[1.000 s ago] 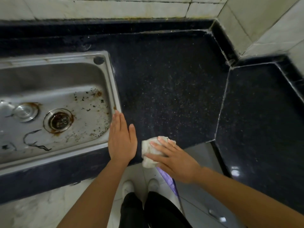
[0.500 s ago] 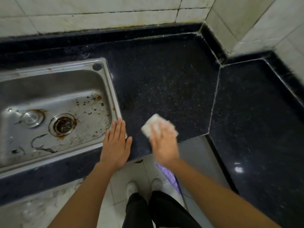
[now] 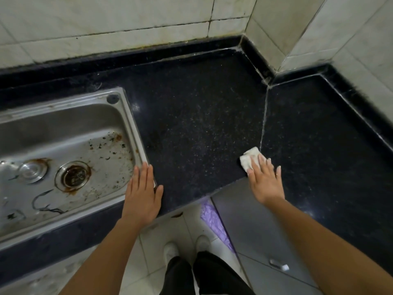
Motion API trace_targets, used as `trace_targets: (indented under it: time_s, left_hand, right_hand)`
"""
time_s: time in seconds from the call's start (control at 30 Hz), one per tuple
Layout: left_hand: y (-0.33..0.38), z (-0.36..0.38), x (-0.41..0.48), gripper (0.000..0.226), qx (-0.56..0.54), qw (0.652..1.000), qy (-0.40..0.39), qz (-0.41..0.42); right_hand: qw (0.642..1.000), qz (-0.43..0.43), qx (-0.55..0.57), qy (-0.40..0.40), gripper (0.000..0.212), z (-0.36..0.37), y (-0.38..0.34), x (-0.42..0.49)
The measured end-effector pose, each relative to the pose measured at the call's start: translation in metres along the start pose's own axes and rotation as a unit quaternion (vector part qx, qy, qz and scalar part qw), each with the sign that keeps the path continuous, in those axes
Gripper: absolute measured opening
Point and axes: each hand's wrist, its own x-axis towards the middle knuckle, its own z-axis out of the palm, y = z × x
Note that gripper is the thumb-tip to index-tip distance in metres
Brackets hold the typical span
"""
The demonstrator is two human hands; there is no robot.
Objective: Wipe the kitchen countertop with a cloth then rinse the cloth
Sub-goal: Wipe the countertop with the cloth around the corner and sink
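Black speckled countertop [image 3: 191, 124] fills the middle of the frame and bends round a corner at the right, a pale seam [image 3: 263, 124] running down where the two slabs meet; stained whitish wall tiles [image 3: 106, 28] line the top edge. At the left sits a steel sink [image 3: 128, 116], its floor spotted with dark debris and rust around the drain [image 3: 73, 177]; a round metal plug [image 3: 32, 171] lies just beside the drain. The left hand [image 3: 141, 194] lies flat, palm down, fingers straight and together, resting on the sink's lower right rim corner and the countertop next to it; it holds nothing. The right hand [image 3: 264, 180], right of centre, presses straight fingers down on a small folded white cloth [image 3: 247, 159]; the cloth lies on the countertop near its front edge, just left of the seam, partly under the fingertips. At the bottom show pale floor tiles, two white shoes [image 3: 170, 250], dark trousers [image 3: 191, 277], a strip of purple material [image 3: 214, 218] and a grey cabinet door [image 3: 255, 231] with a metal handle [image 3: 278, 265].
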Motion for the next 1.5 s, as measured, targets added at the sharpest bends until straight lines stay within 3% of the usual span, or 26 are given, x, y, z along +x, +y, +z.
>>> trace_targets:
  time_s: [0.1,0.17,0.3,0.5,0.57,0.6,0.67,0.73,0.8,1.03,1.1,1.2,1.27,1.37,1.5]
  left_hand:
    - [-0.001,0.001,-0.001,0.070,-0.001,1.000,0.007,0.003]
    - [0.000,0.001,-0.002,0.072,-0.002,1.000,0.007,0.003]
    - [0.002,-0.001,0.000,0.073,-0.004,1.000,0.000,-0.003]
    - [0.004,-0.004,0.000,0.075,-0.004,1.000,-0.006,-0.006]
    - [0.002,-0.004,0.001,0.075,0.001,1.000,-0.009,-0.005]
    - [0.002,-0.004,0.002,0.074,0.003,1.000,-0.011,-0.004]
    - [0.001,-0.003,0.002,0.075,0.006,1.000,-0.012,-0.001]
    - [0.000,-0.001,0.002,0.076,0.008,1.000,-0.013,-0.002]
    - [-0.001,0.000,0.003,0.075,0.006,1.000,-0.015,-0.004]
    - [0.001,-0.001,0.004,0.072,0.010,1.000,-0.017,-0.014]
    - [0.001,0.000,0.004,0.073,0.009,1.000,-0.021,-0.016]
    - [0.001,0.001,0.004,0.075,0.010,1.000,-0.019,-0.017]
    - [0.000,0.002,0.005,0.080,0.015,1.000,-0.021,-0.015]
    - [0.000,0.003,0.005,0.088,0.016,1.000,-0.018,-0.015]
    - [0.002,0.003,0.006,0.086,0.022,1.000,-0.002,-0.011]
  right_hand:
    - [0.998,0.048,0.041,0.004,0.051,-0.001,-0.034,-0.001]
    - [0.997,0.024,0.064,-0.019,0.052,0.009,-0.057,-0.007]
    - [0.989,-0.138,0.039,-0.037,0.078,0.030,-0.095,-0.043]
    - [0.938,-0.328,0.055,-0.095,0.050,0.022,-0.116,-0.068]
    - [0.931,-0.363,0.008,-0.038,0.047,0.016,-0.107,-0.050]
    - [0.935,-0.353,-0.014,0.006,0.049,0.012,-0.100,-0.038]
    - [0.973,-0.229,0.005,0.031,0.055,0.005,-0.080,-0.006]
    - [0.996,-0.085,0.024,-0.019,0.054,-0.002,-0.058,0.028]
    - [1.000,-0.001,0.025,-0.019,0.053,-0.013,-0.043,0.061]
    - [0.996,0.060,0.061,-0.024,0.053,-0.030,-0.054,0.119]
    - [0.999,0.000,0.029,-0.022,0.054,-0.020,-0.064,0.105]
    - [0.985,-0.173,-0.018,-0.011,0.061,-0.001,-0.079,0.053]
    - [0.972,-0.233,-0.018,-0.032,0.050,0.014,-0.088,0.014]
    - [0.942,-0.330,-0.016,-0.066,0.051,0.019,-0.105,-0.020]
    - [0.902,-0.418,-0.070,-0.074,0.051,0.009,-0.105,0.012]
